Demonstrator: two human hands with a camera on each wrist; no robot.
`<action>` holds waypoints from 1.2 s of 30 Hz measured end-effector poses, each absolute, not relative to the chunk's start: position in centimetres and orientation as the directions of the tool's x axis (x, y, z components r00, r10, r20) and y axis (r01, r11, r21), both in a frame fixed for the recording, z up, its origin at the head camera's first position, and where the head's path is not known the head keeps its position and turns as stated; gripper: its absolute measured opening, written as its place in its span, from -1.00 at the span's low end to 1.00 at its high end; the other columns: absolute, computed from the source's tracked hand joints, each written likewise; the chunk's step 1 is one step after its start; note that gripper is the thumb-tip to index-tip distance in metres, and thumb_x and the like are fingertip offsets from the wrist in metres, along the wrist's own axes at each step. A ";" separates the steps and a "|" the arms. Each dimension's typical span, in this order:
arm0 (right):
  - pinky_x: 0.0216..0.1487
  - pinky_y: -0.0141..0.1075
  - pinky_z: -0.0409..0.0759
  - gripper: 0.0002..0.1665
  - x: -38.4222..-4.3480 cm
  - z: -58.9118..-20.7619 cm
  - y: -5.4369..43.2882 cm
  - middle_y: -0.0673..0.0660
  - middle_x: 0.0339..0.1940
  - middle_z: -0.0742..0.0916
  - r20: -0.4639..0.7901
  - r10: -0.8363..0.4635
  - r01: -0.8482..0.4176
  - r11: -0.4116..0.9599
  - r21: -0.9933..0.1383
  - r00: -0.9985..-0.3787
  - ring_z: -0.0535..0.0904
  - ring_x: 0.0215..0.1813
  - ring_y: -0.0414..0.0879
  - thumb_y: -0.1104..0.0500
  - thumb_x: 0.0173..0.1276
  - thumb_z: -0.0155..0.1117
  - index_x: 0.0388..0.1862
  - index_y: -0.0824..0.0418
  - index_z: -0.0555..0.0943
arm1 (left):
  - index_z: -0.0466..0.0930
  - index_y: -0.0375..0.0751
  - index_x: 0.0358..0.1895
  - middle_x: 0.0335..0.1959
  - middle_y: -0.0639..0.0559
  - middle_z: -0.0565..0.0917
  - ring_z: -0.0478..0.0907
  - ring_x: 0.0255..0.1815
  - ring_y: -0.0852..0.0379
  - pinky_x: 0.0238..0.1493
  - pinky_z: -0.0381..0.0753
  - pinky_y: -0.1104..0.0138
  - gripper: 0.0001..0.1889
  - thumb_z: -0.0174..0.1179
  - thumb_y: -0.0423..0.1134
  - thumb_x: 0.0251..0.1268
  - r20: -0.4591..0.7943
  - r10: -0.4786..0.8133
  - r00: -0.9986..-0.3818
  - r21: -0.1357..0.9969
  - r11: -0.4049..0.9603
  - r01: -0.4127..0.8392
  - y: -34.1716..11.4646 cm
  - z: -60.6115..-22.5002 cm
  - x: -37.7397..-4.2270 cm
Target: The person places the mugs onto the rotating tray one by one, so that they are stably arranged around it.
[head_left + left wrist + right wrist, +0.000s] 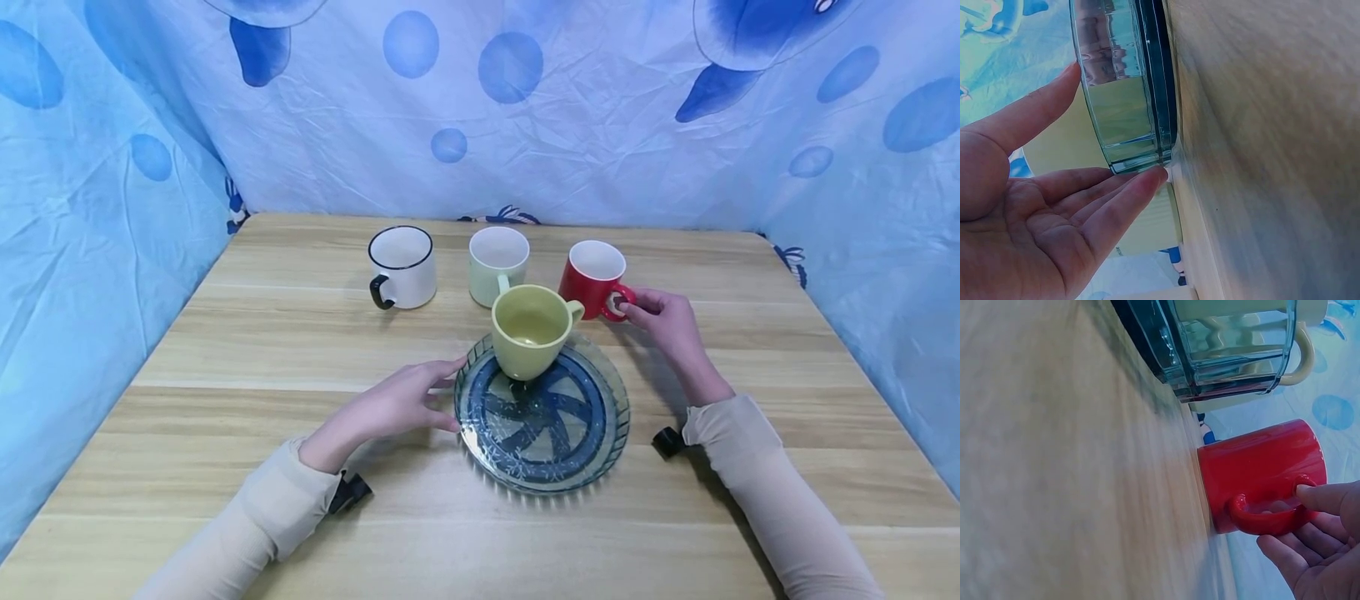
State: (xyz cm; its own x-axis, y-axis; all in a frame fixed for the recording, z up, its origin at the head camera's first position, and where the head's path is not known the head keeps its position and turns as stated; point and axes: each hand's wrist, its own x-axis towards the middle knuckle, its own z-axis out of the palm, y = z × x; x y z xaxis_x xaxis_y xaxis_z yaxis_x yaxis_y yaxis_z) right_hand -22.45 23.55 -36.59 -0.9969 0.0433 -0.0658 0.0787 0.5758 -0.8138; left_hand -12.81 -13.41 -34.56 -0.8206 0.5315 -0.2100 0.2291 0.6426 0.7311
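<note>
A clear glass plate (540, 475) with a dark blue swirl pattern and a raised ribbed rim lies on the table. My left hand (408, 400) touches its left edge, thumb and fingers spread and mostly straight, as the left wrist view confirms. On the far part of the plate stands a yellow mug (528, 333), its handle toward the right. Behind and right of the plate, a red mug (585, 287) with a white inside stands upright. My right hand (667, 325) pinches its handle; in the right wrist view, the thumb (1322, 499) presses on the upper handle.
A white mug (412, 279) with a black rim and black handle stands at the back left. Beside it, behind the yellow mug, is a pale green mug (487, 279). The wooden table (300, 333) ends at a blue patterned cloth (337, 125).
</note>
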 end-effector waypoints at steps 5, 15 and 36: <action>-0.12 -0.66 0.61 -0.41 -22.3 -36.7 23.5 0.30 0.18 0.66 -0.073 0.054 0.091 0.553 -0.828 -0.996 0.62 0.10 0.00 -0.05 0.38 0.22 0.25 0.28 0.53 | 0.10 -0.33 0.47 0.46 -0.24 0.27 0.44 0.34 -0.21 0.36 0.45 0.01 -0.04 0.45 -0.24 -0.01 -0.212 0.532 -0.819 0.737 0.638 0.223 -13.3 -34.6 -12.8; -0.17 -0.68 0.61 -0.47 -22.4 -37.0 23.5 0.33 0.13 0.68 -0.037 0.044 0.055 0.547 -0.836 -0.998 0.62 -0.14 -0.34 0.02 0.39 0.24 0.21 0.32 0.55 | 0.12 -0.34 0.46 0.44 -0.24 0.31 0.43 0.35 -0.18 0.40 0.40 0.01 -0.05 0.45 -0.22 0.00 -0.207 0.531 -0.822 0.726 0.646 0.235 -13.4 -34.7 -12.8; -0.24 -0.69 0.59 -0.46 -22.6 -36.9 23.2 0.33 0.10 0.70 -0.036 0.086 0.080 0.580 -0.811 -0.996 0.63 0.00 0.04 -0.03 0.38 0.22 0.17 0.30 0.58 | 0.12 -0.32 0.47 0.43 -0.24 0.32 0.43 0.34 -0.19 0.36 0.44 0.00 -0.05 0.45 -0.21 0.00 -0.208 0.519 -0.829 0.733 0.644 0.219 -13.4 -34.9 -12.7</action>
